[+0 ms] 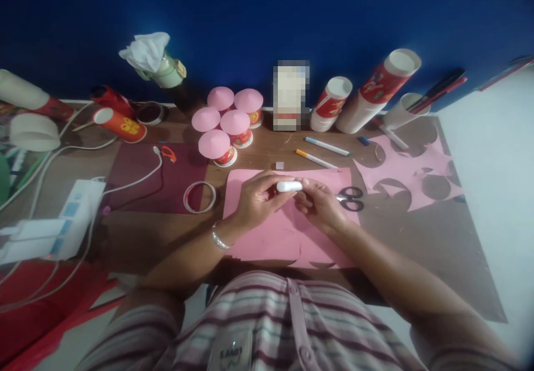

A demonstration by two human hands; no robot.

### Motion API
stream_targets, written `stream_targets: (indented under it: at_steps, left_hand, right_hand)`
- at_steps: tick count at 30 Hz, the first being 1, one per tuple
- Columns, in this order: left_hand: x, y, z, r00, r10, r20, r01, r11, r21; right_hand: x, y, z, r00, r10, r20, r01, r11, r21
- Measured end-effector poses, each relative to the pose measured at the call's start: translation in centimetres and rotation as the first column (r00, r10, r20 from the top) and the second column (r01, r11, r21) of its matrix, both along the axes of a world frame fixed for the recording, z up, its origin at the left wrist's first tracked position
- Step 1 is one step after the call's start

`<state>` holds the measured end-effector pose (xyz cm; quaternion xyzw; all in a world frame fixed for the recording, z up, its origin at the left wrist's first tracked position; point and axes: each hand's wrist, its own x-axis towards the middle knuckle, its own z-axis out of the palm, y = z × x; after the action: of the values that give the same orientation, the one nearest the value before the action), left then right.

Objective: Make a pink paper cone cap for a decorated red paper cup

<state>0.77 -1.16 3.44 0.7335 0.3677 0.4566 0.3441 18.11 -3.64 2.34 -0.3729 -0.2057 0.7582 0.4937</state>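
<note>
A small white tube [288, 186], possibly a glue stick, is held level above a pink paper sheet [275, 237]. My left hand [261, 196] grips its left part between thumb and fingers. At the other end, my right hand [319, 201] pinches it with bent fingers; part of that grip is hidden. Black-handled scissors [351, 198] lie by my right wrist, their blades partly covered. Left of the sheet rests a roll of tape [199, 197]. A tiny pale block [279, 166] sits just beyond the sheet's far edge.
Several red cups with pink paper cones [214, 144] stand at the back. Stacked cups [334, 101], markers [326, 146] and cut pink scraps [411, 171] are on the right. A power strip [75, 221] with white cables and a maroon sheet [133, 176] occupy the left.
</note>
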Motion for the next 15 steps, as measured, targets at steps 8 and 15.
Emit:
stream_targets:
  at_steps: [8, 15]
  left_hand:
    - [0.1, -0.5, -1.1, 0.950, 0.052, 0.307, 0.046, 0.952, -0.303]
    - [-0.1, -0.6, -1.3, 0.944, 0.057, 0.326, 0.077, 0.920, -0.385]
  right_hand:
    - [0.2, 0.2, -0.4, 0.985, -0.107, 0.133, 0.089, 0.986, 0.138]
    - [0.5, 0.4, -0.4, 0.990, -0.002, 0.139, -0.016, 0.992, 0.124]
